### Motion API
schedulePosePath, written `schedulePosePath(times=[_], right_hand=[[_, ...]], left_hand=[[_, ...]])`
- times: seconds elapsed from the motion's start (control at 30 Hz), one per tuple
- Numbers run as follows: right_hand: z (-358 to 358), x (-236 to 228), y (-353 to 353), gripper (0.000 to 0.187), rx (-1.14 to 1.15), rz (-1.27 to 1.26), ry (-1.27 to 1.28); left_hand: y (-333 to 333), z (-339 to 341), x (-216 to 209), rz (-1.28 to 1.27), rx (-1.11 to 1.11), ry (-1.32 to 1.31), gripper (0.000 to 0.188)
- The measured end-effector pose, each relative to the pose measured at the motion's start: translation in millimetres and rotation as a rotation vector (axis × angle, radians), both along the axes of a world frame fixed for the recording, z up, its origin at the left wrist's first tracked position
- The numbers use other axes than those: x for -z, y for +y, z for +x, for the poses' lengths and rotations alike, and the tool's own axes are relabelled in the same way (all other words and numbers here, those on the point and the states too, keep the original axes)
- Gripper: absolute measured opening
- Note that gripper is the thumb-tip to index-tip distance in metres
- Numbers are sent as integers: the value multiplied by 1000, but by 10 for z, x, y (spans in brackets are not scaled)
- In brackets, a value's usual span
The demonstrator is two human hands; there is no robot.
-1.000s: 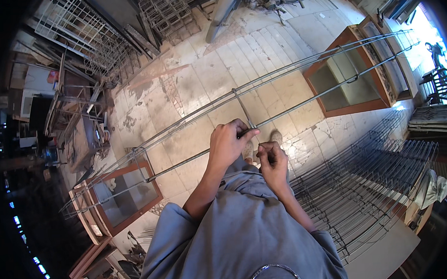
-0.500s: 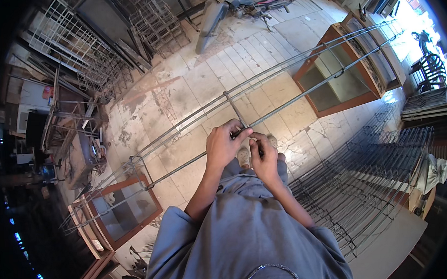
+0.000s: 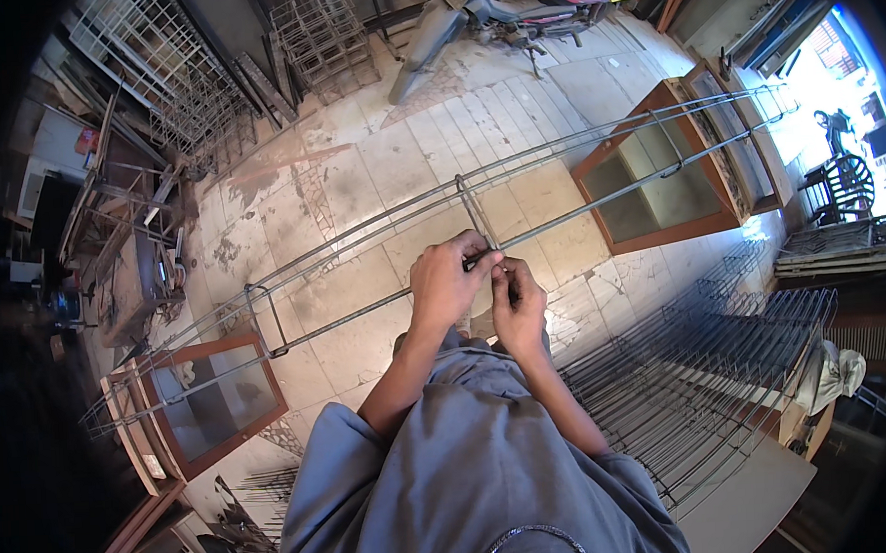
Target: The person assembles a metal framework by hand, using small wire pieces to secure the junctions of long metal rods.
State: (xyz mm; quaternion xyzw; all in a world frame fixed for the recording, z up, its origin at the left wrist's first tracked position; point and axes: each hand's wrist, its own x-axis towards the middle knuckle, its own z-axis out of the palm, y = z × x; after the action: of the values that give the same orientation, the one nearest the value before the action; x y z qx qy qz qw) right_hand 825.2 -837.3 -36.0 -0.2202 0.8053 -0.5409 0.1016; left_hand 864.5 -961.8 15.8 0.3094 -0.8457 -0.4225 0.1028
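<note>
A long rebar cage [image 3: 588, 205] of thin steel rods with rectangular stirrups runs across in front of me, from lower left to upper right. My left hand [image 3: 444, 288] is closed around the near rod where a middle stirrup [image 3: 471, 208] meets it, thumb and forefinger pressed at the joint. Just right of that joint, my right hand [image 3: 521, 308] is closed in a pinch, its fingertips almost touching the left thumb. Whatever lies between the right fingertips is too small to make out.
Glass-doored wooden cabinets stand under the cage, one at right [image 3: 679, 238], one at left [image 3: 237, 444]. A heap of bent steel frames [image 3: 705, 384] lies on a table [image 3: 758, 480] at my right. A motorcycle [image 3: 511, 21] and wire racks [image 3: 324, 44] stand at the far side.
My right hand has risen, bringing its fingertips closer to the joint and the left thumb. The left hand keeps its grip at the stirrup. The whole view has shifted slightly.
</note>
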Motion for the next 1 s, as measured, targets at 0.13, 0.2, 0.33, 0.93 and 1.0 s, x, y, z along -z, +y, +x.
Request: schedulePosePath(times=[0.13, 0.2, 0.33, 0.93, 1.0], right_hand=[[-12, -39, 1, 11, -9, -2, 48], [-24, -3, 5, 10, 3, -31, 116], [-33, -122, 45, 13, 10, 4, 145], [-92, -411, 102, 24, -66, 122, 129], [-68, -445, 111, 25, -98, 164, 173]], left_hand=[[5, 15, 36, -10, -13, 0, 28], [38, -24, 27, -13, -7, -8, 28], [26, -37, 66, -105, 64, 45, 27], [63, -73, 58, -135, 69, 88, 33], [68, -58, 6, -143, 68, 59, 31]])
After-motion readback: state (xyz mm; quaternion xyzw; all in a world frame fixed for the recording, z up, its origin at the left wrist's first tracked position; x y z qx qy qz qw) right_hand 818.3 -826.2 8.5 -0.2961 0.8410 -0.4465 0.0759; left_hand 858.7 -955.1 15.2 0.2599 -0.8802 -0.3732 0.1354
